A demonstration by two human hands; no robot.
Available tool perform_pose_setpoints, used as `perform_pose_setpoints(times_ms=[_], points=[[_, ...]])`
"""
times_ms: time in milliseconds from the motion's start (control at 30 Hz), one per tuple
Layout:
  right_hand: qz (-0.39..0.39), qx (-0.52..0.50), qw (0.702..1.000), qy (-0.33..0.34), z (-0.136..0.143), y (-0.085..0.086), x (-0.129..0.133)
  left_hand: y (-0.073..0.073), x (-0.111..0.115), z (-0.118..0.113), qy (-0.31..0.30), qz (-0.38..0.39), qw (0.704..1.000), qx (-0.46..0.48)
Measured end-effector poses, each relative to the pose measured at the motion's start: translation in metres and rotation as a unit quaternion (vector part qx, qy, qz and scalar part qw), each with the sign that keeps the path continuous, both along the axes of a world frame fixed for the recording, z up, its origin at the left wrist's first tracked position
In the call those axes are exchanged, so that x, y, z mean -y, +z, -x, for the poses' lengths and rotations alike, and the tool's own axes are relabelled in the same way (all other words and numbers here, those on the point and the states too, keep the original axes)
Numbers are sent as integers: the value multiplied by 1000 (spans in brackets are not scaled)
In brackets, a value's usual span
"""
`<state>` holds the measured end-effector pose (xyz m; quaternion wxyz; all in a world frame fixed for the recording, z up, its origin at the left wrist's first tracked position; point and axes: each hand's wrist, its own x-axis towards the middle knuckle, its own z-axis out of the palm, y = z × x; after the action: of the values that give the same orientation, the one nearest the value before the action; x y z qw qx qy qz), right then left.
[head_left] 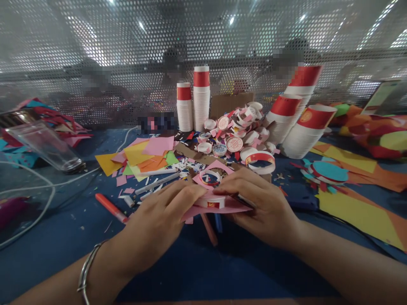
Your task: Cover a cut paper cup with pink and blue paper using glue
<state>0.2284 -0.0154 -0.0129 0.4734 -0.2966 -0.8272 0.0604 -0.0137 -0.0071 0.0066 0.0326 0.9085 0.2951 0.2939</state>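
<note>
Pink paper [237, 208] is up between the two hands, over the blue table [178, 271]. It looks thin, with a pointy corner on the right, and a white ring [203, 203] with a bit of red and gold sits on it. The left hand [162, 222] is curled with its fingers close together, holding the paper's left side; its thumb is hard to see. The right hand [263, 207] pinches the other side, thumb low and fingers on top. A brown stick [210, 232] and a blue stick [218, 223] poke out from under the paper. A red pen [111, 208] lies by the left hand. Just past the paper is a small ring [208, 183], and tiny scraps [187, 166] and white paper rolls [157, 184] crowd the table. Bright paper sheets [136, 154] are on the left, and a blue round thing [330, 172] is on the right. Farther back, a big heap of cup bottoms [234, 143] fills the middle. Tall cup stacks [201, 101] stand behind it and to its right, before a gray wall full of holes [219, 34].
</note>
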Motion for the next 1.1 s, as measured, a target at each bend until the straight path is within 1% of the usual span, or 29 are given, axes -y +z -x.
perform_pose_setpoints(times_ms=[100,167,367,433,600,700,767,833,867,900,967,1033,1100], points=[[2,-12,1000,-3,-1,-1,0,0,2,1,4,-38,999,-2],[11,-21,1000,-2,-2,-1,0,0,1,2,18,-37,999,-7],[40,-32,999,-15,-4,-1,1,-5,-6,-1,50,41,998,-1],[49,-31,998,-17,-5,-2,0,-5,-8,-3,56,52,997,11],[67,-33,997,-20,-6,-3,0,-1,-10,-7,38,102,993,40],[90,-33,995,-34,-7,-2,1,0,-15,-5,41,124,990,48],[102,-40,993,-49,-8,0,1,1,-20,0,51,120,990,51],[106,-49,991,-69,-9,2,1,4,-26,6,74,94,991,66],[106,-53,990,-83,-11,3,1,5,-29,10,95,71,989,85],[106,-55,988,-97,-12,4,1,7,-32,12,117,61,985,111],[111,-55,985,-124,-15,5,2,11,-38,16,144,106,965,193],[119,-61,980,-148,-17,5,2,14,-45,16,123,199,929,285],[133,-75,974,-167,-18,6,3,16,-50,14,96,295,882,355]])
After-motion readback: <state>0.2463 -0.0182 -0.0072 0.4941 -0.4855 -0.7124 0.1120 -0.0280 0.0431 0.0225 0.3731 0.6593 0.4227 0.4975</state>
